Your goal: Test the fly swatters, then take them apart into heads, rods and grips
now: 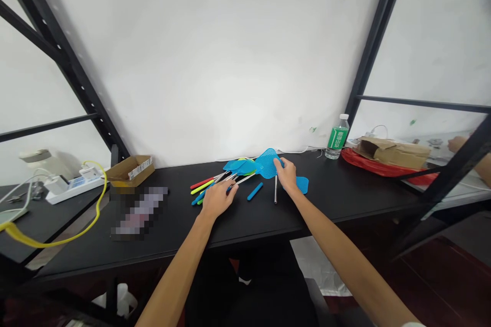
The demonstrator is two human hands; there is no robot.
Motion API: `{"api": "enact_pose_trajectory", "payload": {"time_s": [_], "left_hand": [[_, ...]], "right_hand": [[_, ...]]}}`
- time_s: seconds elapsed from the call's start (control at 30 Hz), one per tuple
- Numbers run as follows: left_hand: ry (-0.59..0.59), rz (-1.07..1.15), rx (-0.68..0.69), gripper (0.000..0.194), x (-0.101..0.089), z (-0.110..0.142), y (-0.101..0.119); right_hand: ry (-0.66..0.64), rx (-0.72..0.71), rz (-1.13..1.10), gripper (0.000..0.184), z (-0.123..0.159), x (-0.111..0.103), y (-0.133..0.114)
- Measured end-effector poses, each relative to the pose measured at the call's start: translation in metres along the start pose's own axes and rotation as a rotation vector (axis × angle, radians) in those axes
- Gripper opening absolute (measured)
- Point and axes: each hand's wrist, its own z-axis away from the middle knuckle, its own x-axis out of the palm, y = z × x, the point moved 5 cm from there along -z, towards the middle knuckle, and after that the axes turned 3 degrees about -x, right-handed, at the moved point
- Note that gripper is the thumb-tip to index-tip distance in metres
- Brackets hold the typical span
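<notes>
Between my two hands lies a blue fly swatter with a mesh head and a thin metal rod. My right hand pinches the edge of its head. My left hand is closed around its handle end, which the fingers mostly cover. Beside and behind the left hand is a pile of fly swatters, with red, yellow, blue and green handles pointing left. A loose blue handle rests on the table between my hands. Near the right hand are a metal rod and another blue mesh head, partly behind my wrist.
On the black table stand an open cardboard box at left and a water bottle at right. A yellow cable and a power strip are far left. Another person's hand shows at far right, past a torn carton.
</notes>
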Motion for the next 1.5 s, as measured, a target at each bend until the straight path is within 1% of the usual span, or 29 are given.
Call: {"api": "enact_pose_trajectory", "payload": {"time_s": [0.2,0.4,0.6,0.7,0.87,1.0,1.1,1.2,1.33,1.5], "left_hand": [[0.001,-0.017,0.006,0.037,-0.001,0.001,0.001],[-0.008,-0.033,-0.017,0.038,-0.001,0.000,0.002],[0.021,-0.034,-0.010,0.035,-0.001,0.000,0.004],[0.035,-0.037,-0.020,0.034,-0.001,0.000,0.004],[0.049,-0.043,-0.059,0.035,-0.003,-0.001,0.004],[0.091,-0.017,-0.137,0.038,-0.008,-0.002,-0.003],[0.145,-0.007,-0.237,0.041,-0.015,-0.001,-0.010],[0.175,-0.059,-0.334,0.040,-0.020,0.000,-0.016],[0.150,-0.091,-0.403,0.043,-0.021,0.000,-0.017],[0.168,-0.044,-0.451,0.058,-0.020,0.000,-0.020]], "right_hand": [[-0.006,-0.030,-0.002,0.040,0.001,0.000,-0.003],[-0.033,-0.030,0.004,0.040,0.002,0.000,-0.005],[-0.030,-0.021,-0.007,0.040,0.003,0.001,-0.006],[0.019,0.010,-0.073,0.041,0.002,0.000,-0.005],[0.155,0.111,-0.159,0.042,0.001,-0.008,0.007],[0.252,0.196,-0.193,0.042,-0.001,-0.015,0.018],[0.310,0.276,-0.212,0.042,-0.002,-0.018,0.025],[0.355,0.339,-0.285,0.042,-0.002,-0.019,0.029],[0.362,0.373,-0.398,0.043,-0.001,-0.016,0.030],[0.353,0.367,-0.452,0.042,-0.001,-0.013,0.031]]}}
